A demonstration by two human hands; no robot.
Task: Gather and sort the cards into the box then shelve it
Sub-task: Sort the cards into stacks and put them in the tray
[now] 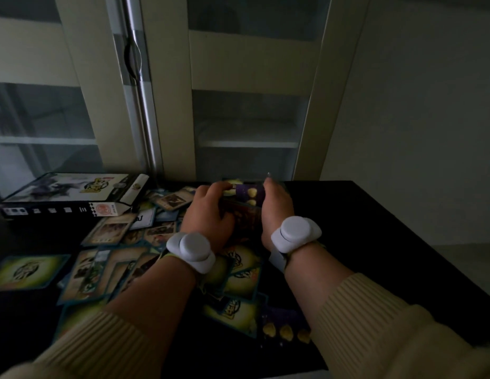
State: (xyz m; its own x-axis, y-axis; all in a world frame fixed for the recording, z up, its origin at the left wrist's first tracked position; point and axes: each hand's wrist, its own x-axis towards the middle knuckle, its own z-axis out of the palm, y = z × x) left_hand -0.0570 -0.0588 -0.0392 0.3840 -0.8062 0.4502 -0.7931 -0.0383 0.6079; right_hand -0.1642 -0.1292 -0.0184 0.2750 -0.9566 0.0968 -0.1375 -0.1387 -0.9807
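The left hand (208,214) and the right hand (275,212) both grip a small stack of cards (245,206) between them, near the far edge of the black table (375,242). More cards (112,269) lie mixed up all over the left side. The box (71,194) lies flat by the far left corner, its long side running along the far edge. A cabinet (246,91) stands behind.

My feed is dim and underexposed. The black table (375,228) swallows nearly all detail, and the cards (107,228) show only as muted patches. What little light there is falls softly from above, catching the pale cabinet (238,64) and the white wrist bands (192,251). Straight lines bow at the edges from the wide lens. The hands look slightly soft, and I see no hard shadows.
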